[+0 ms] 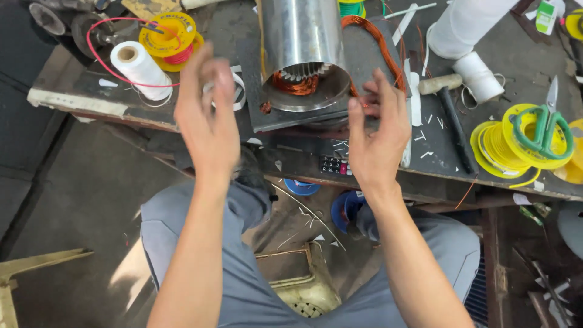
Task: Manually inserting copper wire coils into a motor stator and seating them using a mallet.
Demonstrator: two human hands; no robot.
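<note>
- Left hand (209, 121): I see it raised at 10 o'clock of centre, back toward the camera, fingers (197, 73) straight and close together, holding nothing.
- Right hand (378, 136): raised at 2 o'clock of centre, fingers (384, 91) loosely spread, empty; fingertips near the copper wire loop (379, 42), though I cannot tell whether they touch it.
- Steel motor stator (302, 51): shiny cylinder lying on a dark plate (364, 67) at 12 o'clock, its open end facing me, copper winding (296, 84) visible inside. It sits between the two hands, beyond the fingertips, touched by neither.
- White thread spool (141, 70): 9 o'clock of the left fingers, on the workbench (73, 91).
- Yellow wire reel (169, 37): behind that spool, red wire trailing.
- Hammer (452, 115): 3 o'clock of the right hand.
- Green-handled scissors (543, 124): atop a yellow reel, far right.
- Grey trousers (243, 285): lower frame.
</note>
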